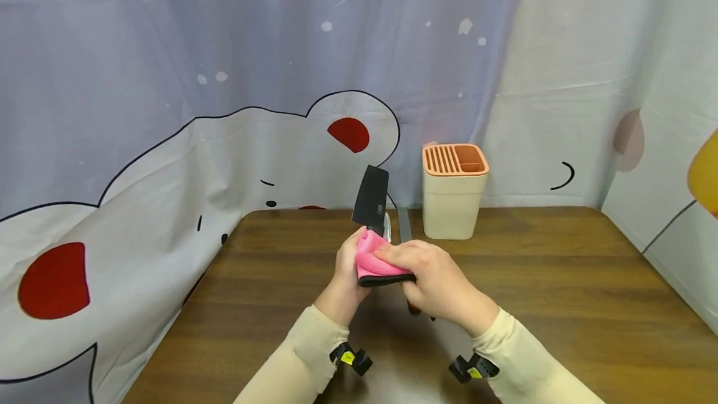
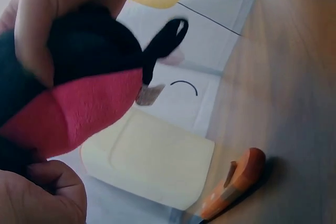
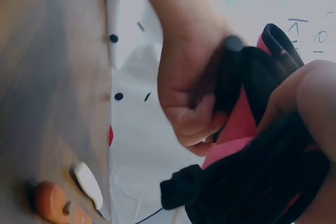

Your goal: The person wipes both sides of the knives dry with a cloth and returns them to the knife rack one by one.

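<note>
My left hand [image 1: 346, 270] grips the black handle of a cleaver [image 1: 371, 199], whose dark broad blade points up and away above the table. My right hand [image 1: 434, 273] holds a folded pink cloth [image 1: 374, 255] with black edging, thumb on top, over the handle end of the cleaver. In the left wrist view, the cloth [image 2: 94, 106] shows its black side and a hanging loop. In the right wrist view, my left hand [image 3: 189, 87] curls round the cleaver handle [image 3: 230, 77] beside the bunched cloth.
A cream knife holder [image 1: 453, 207] with an orange slotted top stands at the table's back edge. On the wooden table [image 1: 538, 292] lie a knife with an orange-brown handle [image 2: 233, 184] and a white-handled knife [image 3: 89, 184]. A printed curtain [image 1: 235, 55] hangs behind.
</note>
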Action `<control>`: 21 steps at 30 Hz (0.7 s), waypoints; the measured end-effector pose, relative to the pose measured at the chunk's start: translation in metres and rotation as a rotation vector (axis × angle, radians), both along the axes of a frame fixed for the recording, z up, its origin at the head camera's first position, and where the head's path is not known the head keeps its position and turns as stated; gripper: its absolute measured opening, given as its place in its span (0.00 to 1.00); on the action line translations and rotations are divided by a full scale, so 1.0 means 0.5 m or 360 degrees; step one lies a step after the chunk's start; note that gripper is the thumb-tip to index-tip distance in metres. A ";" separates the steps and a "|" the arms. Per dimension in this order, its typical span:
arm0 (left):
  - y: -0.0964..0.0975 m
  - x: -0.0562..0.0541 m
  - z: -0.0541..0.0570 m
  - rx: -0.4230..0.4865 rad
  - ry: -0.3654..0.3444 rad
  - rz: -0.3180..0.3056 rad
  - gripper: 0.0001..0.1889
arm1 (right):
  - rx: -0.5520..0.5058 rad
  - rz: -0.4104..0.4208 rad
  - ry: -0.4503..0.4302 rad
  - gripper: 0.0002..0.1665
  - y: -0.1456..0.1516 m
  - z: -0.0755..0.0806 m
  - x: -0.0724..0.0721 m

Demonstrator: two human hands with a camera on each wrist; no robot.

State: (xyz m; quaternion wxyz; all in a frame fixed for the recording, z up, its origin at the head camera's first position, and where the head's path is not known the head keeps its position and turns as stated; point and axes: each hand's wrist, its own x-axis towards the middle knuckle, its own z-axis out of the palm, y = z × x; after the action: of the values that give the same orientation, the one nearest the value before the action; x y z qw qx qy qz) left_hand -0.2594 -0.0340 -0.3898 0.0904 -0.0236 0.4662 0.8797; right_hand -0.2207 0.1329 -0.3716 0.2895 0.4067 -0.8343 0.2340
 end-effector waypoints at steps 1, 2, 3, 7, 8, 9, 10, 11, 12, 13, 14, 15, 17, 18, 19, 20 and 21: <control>-0.003 0.001 0.002 -0.0009 0.0001 -0.0001 0.27 | 0.0000 0.0028 -0.0029 0.37 -0.001 0.003 0.004; -0.006 0.001 0.004 -0.0025 -0.0002 0.0002 0.24 | 0.0005 0.0050 -0.0057 0.37 -0.001 0.005 0.007; -0.010 -0.001 0.004 -0.0040 0.0009 0.0009 0.22 | 0.0009 0.0075 -0.0090 0.38 -0.001 0.007 0.010; -0.019 -0.008 0.003 -0.0112 0.0042 0.0077 0.16 | 0.0023 0.0165 -0.0231 0.40 0.001 0.014 0.018; -0.020 -0.010 0.001 -0.0125 0.0036 0.0099 0.15 | 0.0020 0.0195 -0.0259 0.41 0.002 0.015 0.018; -0.021 -0.012 0.000 -0.0118 0.0042 0.0095 0.15 | 0.0011 0.0231 -0.0278 0.41 0.004 0.015 0.017; -0.021 -0.013 0.000 -0.0114 0.0044 0.0090 0.15 | 0.0006 0.0264 -0.0287 0.40 0.006 0.016 0.015; -0.022 -0.015 -0.002 -0.0114 0.0056 0.0079 0.15 | -0.0008 0.0302 -0.0298 0.40 0.009 0.017 0.013; -0.022 -0.016 -0.003 -0.0110 0.0080 0.0058 0.15 | -0.0025 0.0340 -0.0303 0.39 0.013 0.018 0.010; -0.023 -0.018 -0.006 -0.0105 0.0099 0.0034 0.15 | -0.0050 0.0373 -0.0308 0.38 0.017 0.019 0.006; -0.023 -0.019 -0.007 -0.0097 0.0115 0.0012 0.15 | -0.0082 0.0398 -0.0317 0.36 0.022 0.022 0.002; -0.021 -0.021 -0.009 -0.0091 0.0135 -0.0013 0.16 | -0.0123 0.0407 -0.0328 0.34 0.028 0.024 -0.002; -0.018 -0.024 -0.013 -0.0112 0.0182 -0.0040 0.21 | -0.0230 0.0376 -0.0381 0.32 0.038 0.030 -0.009; -0.016 -0.024 -0.014 -0.0125 0.0184 -0.0042 0.23 | -0.0291 0.0334 -0.0397 0.32 0.043 0.031 -0.014; -0.013 -0.024 -0.016 -0.0151 0.0191 -0.0046 0.25 | -0.0350 0.0277 -0.0408 0.33 0.047 0.032 -0.019; -0.010 -0.024 -0.017 -0.0174 0.0183 -0.0043 0.27 | -0.0403 0.0203 -0.0406 0.33 0.050 0.031 -0.023; -0.007 -0.023 -0.019 -0.0193 0.0173 -0.0042 0.28 | -0.0446 0.0125 -0.0391 0.34 0.051 0.028 -0.029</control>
State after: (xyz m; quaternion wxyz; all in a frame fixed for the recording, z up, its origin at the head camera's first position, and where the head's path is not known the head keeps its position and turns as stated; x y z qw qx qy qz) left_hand -0.2709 -0.0375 -0.3991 0.0750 0.0250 0.5232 0.8485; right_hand -0.2354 0.1586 -0.3576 0.2299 0.3631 -0.8061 0.4069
